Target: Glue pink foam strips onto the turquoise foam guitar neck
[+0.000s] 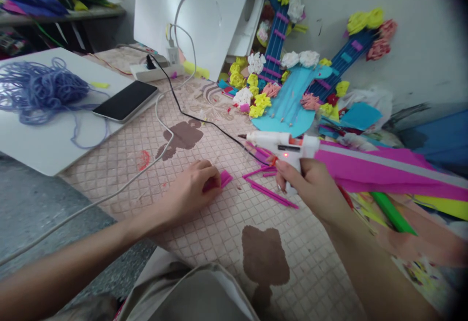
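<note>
My right hand is wrapped round the handle of a white glue gun, whose nozzle points left and whose small red light glows. Its black cord hangs near the grip. Left of it, my left hand rests on the patterned tabletop, fingers curled round a small magenta paper piece; one end sticks out past the fingertips, the rest is hidden. Thin magenta paper sticks lie on the table between my hands, partly beneath the glue gun.
Blue paper guitars with paper flowers lean at the back wall. Magenta paper sheets and scraps cover the right side. At left are a phone, a heap of purple yarn and a white board. A power strip and cables cross the table.
</note>
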Demonstrator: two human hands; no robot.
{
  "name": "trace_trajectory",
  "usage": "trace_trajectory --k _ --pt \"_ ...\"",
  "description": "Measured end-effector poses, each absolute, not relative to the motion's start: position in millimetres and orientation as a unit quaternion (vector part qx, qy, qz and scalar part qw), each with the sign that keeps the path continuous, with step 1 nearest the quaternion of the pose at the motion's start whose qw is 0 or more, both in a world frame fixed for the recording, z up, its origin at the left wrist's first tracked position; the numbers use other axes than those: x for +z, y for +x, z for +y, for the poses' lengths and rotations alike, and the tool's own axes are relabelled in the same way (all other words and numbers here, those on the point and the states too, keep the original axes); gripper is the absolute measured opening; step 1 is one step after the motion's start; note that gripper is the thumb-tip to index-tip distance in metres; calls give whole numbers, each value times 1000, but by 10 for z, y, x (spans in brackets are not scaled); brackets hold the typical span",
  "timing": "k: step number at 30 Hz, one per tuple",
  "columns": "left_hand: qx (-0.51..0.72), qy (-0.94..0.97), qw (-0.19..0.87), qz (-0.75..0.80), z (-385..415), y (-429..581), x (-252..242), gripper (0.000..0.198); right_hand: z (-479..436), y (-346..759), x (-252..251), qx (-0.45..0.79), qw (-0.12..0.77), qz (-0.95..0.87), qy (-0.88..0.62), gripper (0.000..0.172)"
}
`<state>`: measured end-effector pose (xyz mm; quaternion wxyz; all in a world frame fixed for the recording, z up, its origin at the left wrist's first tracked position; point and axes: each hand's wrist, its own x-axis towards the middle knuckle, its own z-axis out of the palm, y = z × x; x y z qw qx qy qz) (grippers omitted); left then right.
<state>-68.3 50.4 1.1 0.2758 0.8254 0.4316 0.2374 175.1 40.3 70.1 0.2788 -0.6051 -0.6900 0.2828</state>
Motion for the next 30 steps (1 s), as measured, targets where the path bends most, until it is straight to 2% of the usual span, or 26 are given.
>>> trace_trajectory --k 6,10,14,20,26,30 --pt "268 816 274 432 492 -673 -52 5 1201 1457 566 242 327 -732 -547 23" --pt "272 813 276 434 487 -665 -69 6 1641 1286 232 232 343 -747 -521 32" --pt "263 807 286 446 484 -666 -64 6 1833 1172 -18 220 358 -748 -513 30" --pt "255 804 296 447 489 -671 -61 5 1832 1209 -85 215 375 -732 -526 32" --pt "260 806 288 446 490 -673 -79 5 1738 1247 -84 224 383 -730 -521 47" --pt "264 811 282 440 501 -678 -110 5 1733 1228 -88 203 402 -735 -507 26"
